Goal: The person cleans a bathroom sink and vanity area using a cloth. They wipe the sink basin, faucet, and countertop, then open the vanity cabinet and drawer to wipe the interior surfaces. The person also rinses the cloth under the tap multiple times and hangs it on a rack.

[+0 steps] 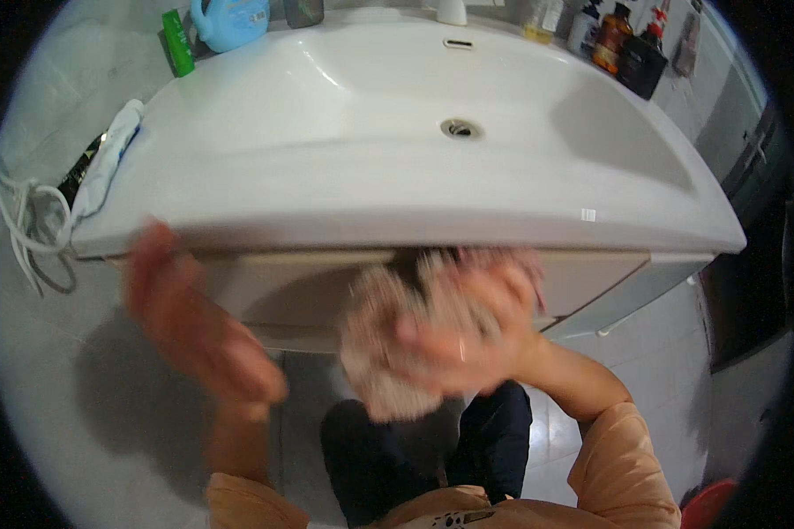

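In my right hand is a bunched, pinkish cloth, blurred by motion, held in front of the washbasin's near edge. Part of it hangs below my fingers, and a redder part shows beyond my knuckles. My left hand is raised to the left, apart from the cloth, with nothing visible in it; its fingers are blurred. Beyond both hands spreads a white ceramic washbasin with a round drain and an overflow slot.
A white tube and a white cable lie at the basin's left. Along the back stand a green tube, a blue jug, the faucet and several pump bottles. Cabinet drawers sit below the rim.
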The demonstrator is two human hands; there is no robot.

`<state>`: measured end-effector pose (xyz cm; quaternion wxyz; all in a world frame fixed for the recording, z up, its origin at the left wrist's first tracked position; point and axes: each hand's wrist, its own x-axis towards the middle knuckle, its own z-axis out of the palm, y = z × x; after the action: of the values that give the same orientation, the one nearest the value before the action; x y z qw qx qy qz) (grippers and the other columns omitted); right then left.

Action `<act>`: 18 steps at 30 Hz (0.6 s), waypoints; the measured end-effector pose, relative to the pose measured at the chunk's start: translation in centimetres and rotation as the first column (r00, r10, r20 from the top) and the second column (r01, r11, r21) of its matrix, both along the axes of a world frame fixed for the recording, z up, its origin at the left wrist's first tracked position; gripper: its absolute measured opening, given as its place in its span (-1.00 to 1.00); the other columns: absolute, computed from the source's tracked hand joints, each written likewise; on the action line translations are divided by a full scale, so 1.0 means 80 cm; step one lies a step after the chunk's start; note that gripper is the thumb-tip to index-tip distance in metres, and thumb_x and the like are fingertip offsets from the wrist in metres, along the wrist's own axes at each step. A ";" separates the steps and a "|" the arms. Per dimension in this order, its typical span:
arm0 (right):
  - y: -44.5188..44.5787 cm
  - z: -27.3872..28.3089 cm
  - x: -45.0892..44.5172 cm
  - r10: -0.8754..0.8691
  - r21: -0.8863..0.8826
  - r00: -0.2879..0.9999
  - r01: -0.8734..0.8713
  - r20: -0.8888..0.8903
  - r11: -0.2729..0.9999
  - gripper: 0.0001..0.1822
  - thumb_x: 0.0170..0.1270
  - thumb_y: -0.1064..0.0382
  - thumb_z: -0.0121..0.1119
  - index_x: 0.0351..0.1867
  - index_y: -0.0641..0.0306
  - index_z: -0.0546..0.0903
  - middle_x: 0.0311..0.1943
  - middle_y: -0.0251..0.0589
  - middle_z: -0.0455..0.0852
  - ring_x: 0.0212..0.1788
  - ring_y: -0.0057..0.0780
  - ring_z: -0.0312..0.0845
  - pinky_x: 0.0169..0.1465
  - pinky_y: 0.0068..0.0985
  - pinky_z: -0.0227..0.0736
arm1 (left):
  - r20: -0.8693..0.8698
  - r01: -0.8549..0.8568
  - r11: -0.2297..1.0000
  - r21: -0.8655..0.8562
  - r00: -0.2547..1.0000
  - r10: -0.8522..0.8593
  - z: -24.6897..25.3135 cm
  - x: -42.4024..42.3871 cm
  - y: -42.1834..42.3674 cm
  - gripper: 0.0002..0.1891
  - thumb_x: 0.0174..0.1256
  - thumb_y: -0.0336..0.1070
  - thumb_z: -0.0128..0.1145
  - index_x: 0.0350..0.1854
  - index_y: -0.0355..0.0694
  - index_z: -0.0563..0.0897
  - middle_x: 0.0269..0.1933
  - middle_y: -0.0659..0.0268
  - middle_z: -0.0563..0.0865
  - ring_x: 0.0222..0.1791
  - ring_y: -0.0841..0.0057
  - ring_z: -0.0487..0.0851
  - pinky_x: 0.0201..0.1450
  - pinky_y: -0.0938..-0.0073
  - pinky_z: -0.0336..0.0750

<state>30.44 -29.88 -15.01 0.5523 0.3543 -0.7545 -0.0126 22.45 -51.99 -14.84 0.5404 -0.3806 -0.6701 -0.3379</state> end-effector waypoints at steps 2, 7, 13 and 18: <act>-0.009 -0.009 -0.018 0.051 -0.128 0.998 -0.047 0.028 0.991 -0.72 -0.11 0.14 0.10 -0.27 -0.22 0.60 -0.01 -0.46 0.53 -0.08 -0.26 0.39 -0.11 -0.33 0.25 | 0.138 0.128 0.975 -0.179 0.985 -0.104 -0.044 0.044 0.005 -0.54 0.19 -0.01 0.01 0.05 -0.17 0.34 0.16 0.04 0.29 0.18 0.17 0.28 0.19 0.14 0.20; -0.005 -0.014 -0.006 0.160 -0.278 0.975 -0.113 0.153 0.954 -0.78 -0.15 0.16 0.17 -0.36 -0.19 0.61 -0.01 -0.27 0.47 -0.01 -0.21 0.32 -0.04 -0.29 0.23 | 0.246 0.317 0.948 0.035 0.917 -0.315 -0.049 0.052 0.079 -0.53 -0.02 -0.27 0.26 -0.07 -0.19 0.33 0.10 0.04 0.31 0.14 0.12 0.31 0.17 0.13 0.24; 0.000 -0.018 0.018 0.143 -0.340 0.989 -0.123 0.033 0.932 -0.76 -0.26 0.34 0.25 -0.42 0.11 0.58 -0.16 -0.19 0.51 -0.07 -0.07 0.38 -0.07 -0.23 0.35 | 0.355 0.482 0.848 0.219 0.770 -0.530 -0.036 0.039 0.049 -0.59 -0.02 -0.35 0.23 -0.15 -0.23 0.33 -0.02 0.05 0.44 0.02 0.29 0.44 0.10 0.32 0.30; 0.007 -0.002 -0.004 0.166 -0.423 0.975 -0.091 0.146 0.902 -0.75 -0.23 0.43 0.11 -0.38 0.27 0.55 -0.40 -0.17 0.61 -0.31 -0.21 0.54 -0.22 -0.35 0.43 | 0.349 0.519 0.702 0.488 0.621 -0.702 -0.040 0.033 0.050 -0.51 -0.25 -0.43 0.32 -0.19 -0.27 0.40 -0.10 0.23 0.49 -0.10 0.45 0.48 0.01 0.46 0.36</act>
<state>30.10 -29.31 -15.18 0.5446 0.2782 -0.7613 0.2155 25.12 -48.00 -18.01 0.2491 -0.3848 -0.5455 -0.7016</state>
